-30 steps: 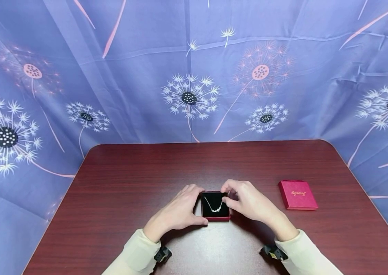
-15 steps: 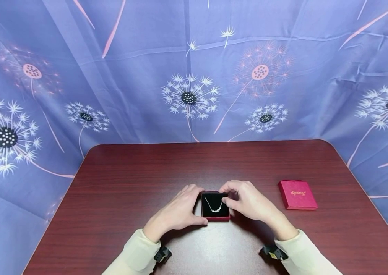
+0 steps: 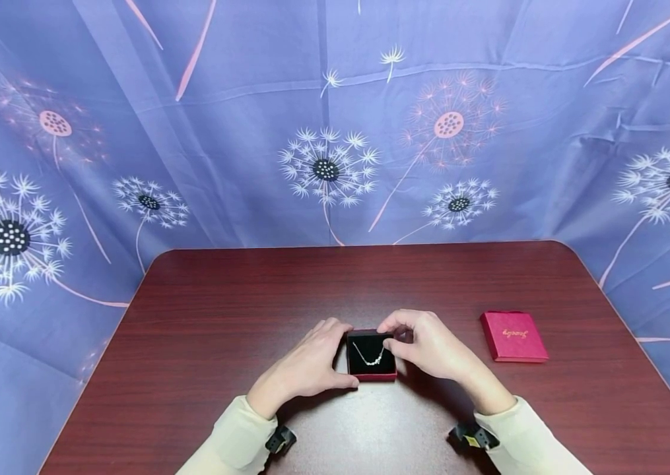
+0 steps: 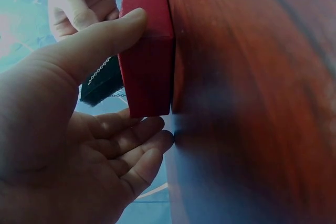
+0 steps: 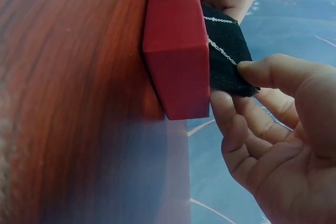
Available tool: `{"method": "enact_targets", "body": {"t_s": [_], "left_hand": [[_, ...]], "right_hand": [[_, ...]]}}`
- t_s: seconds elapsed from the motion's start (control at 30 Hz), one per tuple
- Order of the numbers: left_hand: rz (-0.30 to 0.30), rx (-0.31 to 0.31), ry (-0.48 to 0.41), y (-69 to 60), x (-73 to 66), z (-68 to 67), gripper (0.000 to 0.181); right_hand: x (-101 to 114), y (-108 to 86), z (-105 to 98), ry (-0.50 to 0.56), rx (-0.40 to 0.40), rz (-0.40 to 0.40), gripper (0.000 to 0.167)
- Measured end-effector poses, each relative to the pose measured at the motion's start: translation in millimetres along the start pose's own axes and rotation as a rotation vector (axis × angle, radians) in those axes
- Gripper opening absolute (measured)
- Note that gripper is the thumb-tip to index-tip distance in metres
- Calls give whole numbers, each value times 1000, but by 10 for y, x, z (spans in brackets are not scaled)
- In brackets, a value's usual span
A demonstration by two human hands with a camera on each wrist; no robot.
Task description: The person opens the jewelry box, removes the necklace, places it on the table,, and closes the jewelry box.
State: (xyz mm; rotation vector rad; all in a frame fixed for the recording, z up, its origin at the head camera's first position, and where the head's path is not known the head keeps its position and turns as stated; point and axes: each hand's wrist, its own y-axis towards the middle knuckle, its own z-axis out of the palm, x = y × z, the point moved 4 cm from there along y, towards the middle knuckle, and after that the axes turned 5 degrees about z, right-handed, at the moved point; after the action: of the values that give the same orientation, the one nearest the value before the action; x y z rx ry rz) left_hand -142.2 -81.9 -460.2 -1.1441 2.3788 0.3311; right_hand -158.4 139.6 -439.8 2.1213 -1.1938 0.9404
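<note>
A small red box (image 3: 373, 378) (image 4: 149, 72) stands on the table with a black pad (image 3: 363, 355) (image 5: 226, 80) that carries a silver necklace (image 3: 373, 363) (image 5: 223, 52). Both wrist views show the pad tilted, partly raised out of the box. My left hand (image 3: 307, 363) (image 4: 58, 135) grips the box from the left, thumb on its front side and fingers around the back corner. With thumb and fingers, my right hand (image 3: 438, 346) (image 5: 294, 129) pinches the raised right edge of the pad. The underside of the pad is hidden in the head view.
A red lid (image 3: 515, 336) with gold lettering lies on the brown table (image 3: 239, 290), right of my right hand. Behind the table hangs a blue cloth (image 3: 234, 158) with dandelion prints.
My right hand's fingers have shifted slightly left and up in the head view, and the necklace's pendant part sits a little higher. The left hand and the lid have stayed in place.
</note>
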Motion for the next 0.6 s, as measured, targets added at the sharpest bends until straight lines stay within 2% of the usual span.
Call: {"method": "enact_targets", "body": {"t_s": [0.4,0.6], "left_hand": [[10,-11,-6,8,12,10,90],[20,-15,4,8,11,5,86]], "right_hand": [[-21,5,-36,44,-1,62,20],[1,16,-55,54,-9,68,21]]}}
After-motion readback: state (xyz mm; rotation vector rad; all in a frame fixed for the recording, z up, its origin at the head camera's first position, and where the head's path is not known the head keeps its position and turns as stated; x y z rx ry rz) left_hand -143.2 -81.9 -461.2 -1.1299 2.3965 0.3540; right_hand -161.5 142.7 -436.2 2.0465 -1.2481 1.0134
